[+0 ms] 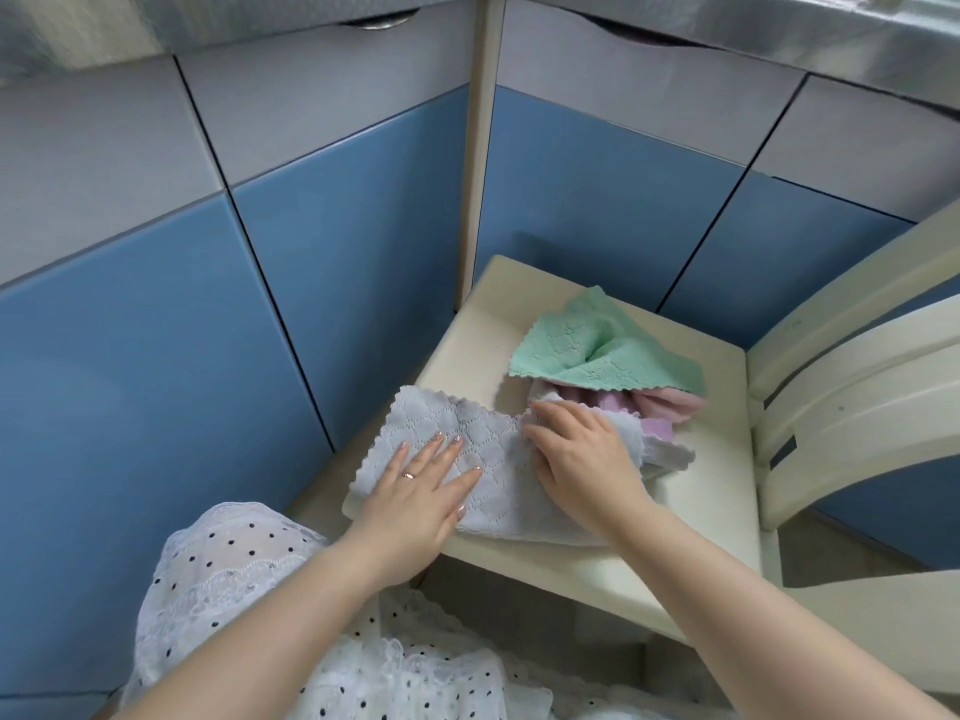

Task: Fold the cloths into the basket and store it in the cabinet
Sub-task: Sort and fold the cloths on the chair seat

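cloths (pixel 608 350) lie on cream seat (pixel 691 501) (blue cabinets (pixel 156 356) behind).

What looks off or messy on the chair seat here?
The green cloth lies crumpled on the pink cloth, both unfolded at the back of the chair seat. The grey cloth overhangs the front-left edge. No basket in view.

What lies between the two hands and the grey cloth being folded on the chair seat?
Nothing visible: the left hand presses flat on the grey cloth, and the right hand rests on its bunched edge beside the green cloth and pink cloth.
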Demonstrator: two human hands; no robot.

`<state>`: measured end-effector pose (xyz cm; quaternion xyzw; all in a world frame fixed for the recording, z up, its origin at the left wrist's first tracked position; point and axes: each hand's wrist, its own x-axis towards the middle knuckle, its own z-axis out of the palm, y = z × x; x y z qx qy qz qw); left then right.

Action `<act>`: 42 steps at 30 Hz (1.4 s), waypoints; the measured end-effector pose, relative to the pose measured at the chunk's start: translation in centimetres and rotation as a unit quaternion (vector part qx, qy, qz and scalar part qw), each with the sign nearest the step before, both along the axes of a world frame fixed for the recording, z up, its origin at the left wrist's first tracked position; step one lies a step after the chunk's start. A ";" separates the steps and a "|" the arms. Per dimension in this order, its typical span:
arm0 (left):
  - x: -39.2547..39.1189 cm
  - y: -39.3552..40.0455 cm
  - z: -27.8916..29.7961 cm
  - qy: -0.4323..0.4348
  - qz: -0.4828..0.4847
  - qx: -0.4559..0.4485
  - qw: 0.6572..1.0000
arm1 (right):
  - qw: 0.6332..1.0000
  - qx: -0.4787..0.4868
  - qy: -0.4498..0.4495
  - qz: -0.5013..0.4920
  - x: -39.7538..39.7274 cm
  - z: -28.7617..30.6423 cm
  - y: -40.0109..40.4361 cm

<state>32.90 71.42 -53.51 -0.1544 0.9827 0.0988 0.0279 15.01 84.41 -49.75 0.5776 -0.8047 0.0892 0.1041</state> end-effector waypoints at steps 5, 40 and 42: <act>1.2 -0.8 0.8 0.188 0.224 0.107 0.950 | 0.979 0.193 -0.042 -0.050 -0.8 0.8 -4.1; 2.6 0.5 3.3 0.165 0.282 0.660 0.676 | 0.829 0.007 -0.543 -0.132 3.2 0.1 0.6; 2.7 0.5 3.2 0.174 0.265 0.616 0.721 | 0.872 0.026 -0.478 -0.103 3.0 0.0 0.1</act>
